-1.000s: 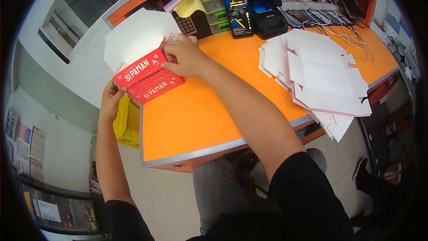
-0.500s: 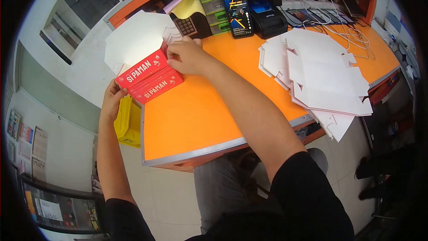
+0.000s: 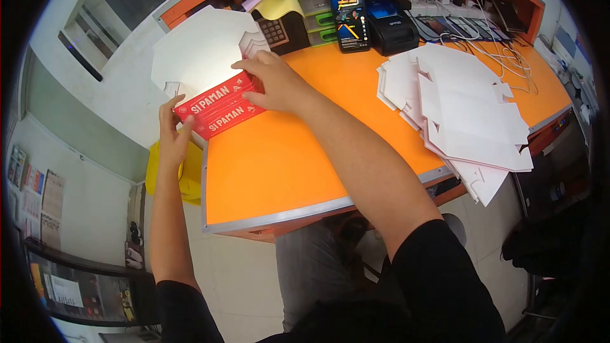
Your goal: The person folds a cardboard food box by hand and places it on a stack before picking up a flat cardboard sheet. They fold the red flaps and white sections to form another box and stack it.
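A partly folded cardboard box (image 3: 219,107) lies at the left end of the desk, its red front printed with "SI PAMAN" in two rows. Its white inner panel (image 3: 200,51) spreads out behind the red part. My left hand (image 3: 173,134) grips the left end, thumb on the red front and fingers round the corner. At the right end, my right hand (image 3: 276,82) holds the red edge, with the forefinger over the top and the thumb low on the front. Some of its fingers are hidden behind the card.
A stack of flat white cardboard blanks (image 3: 467,108) lies on the right of the orange desk (image 3: 286,171). Toward the back stand a phone (image 3: 350,20), a black printer (image 3: 389,28), small drawers (image 3: 318,3) and tangled white cables (image 3: 502,57). A yellow bin (image 3: 190,178) is below the left edge.
The box's red front has been pressed flatter, bringing its two printed rows closer together. My right thumb and forefinger have spread along the right end. My left thumb has moved up onto the front.
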Tool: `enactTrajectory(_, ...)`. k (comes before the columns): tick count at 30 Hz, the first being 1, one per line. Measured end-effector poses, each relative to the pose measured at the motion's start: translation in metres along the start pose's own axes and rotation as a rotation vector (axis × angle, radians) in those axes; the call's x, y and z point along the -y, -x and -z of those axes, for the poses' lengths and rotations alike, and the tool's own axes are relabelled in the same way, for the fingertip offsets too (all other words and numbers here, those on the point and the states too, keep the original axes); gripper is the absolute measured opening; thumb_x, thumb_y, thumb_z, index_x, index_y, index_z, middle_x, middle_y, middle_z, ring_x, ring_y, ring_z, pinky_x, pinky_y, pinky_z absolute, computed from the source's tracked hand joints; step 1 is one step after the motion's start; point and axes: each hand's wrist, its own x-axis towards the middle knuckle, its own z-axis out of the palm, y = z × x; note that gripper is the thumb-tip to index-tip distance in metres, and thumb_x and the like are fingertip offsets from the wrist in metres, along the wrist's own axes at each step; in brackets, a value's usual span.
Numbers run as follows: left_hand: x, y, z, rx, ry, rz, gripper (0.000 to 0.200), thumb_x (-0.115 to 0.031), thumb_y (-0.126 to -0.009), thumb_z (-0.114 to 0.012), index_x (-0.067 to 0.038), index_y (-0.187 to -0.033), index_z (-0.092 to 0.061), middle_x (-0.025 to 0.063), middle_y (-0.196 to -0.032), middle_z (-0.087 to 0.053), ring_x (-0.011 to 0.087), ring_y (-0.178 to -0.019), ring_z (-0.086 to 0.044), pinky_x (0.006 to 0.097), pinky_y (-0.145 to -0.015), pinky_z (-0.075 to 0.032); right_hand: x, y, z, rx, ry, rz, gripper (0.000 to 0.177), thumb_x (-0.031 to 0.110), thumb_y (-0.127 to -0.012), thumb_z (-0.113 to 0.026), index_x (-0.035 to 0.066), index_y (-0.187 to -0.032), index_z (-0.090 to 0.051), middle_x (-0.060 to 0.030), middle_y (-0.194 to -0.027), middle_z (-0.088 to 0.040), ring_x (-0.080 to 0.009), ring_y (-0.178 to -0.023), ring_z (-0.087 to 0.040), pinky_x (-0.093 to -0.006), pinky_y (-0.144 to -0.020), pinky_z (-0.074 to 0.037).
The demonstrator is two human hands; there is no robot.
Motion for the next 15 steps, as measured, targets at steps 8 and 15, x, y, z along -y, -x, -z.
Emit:
enactTrajectory(8, -0.0056, -0.0022, -0.0028, -0.029, 0.012, -0.126, 0.059, -0.009, -0.091, -0.072, -0.009, -0.146, -0.05, 0.0091, -0.14, -0.051, 0.0206, -0.118, -0.057, 0.0371, -0.105, -0.048, -0.007, -0.0032, -0.0011, 0.014, 0.0, 0.026, 0.057, 0.01, -0.08, -0.082, 0.013, -0.135, -0.064, -0.0112, -0.151, -0.052, -0.0308, -0.135, -0.053, -0.0392, -0.11, -0.048)
enactTrajectory(15, 0.0013, -0.0013, -0.0025, -0.05, -0.007, -0.123, 0.037, -0.011, -0.087, -0.078, -0.005, -0.12, -0.062, 0.0114, -0.138, -0.06, 0.0257, -0.127, -0.056, 0.0394, -0.11, -0.043, -0.0017, -0.0039, 0.0021, 0.074, 0.051, -0.034, 0.049, 0.013, -0.084, -0.079, 0.01, -0.13, -0.064, -0.007, -0.15, -0.052, -0.0311, -0.131, -0.057, -0.04, -0.108, -0.05)
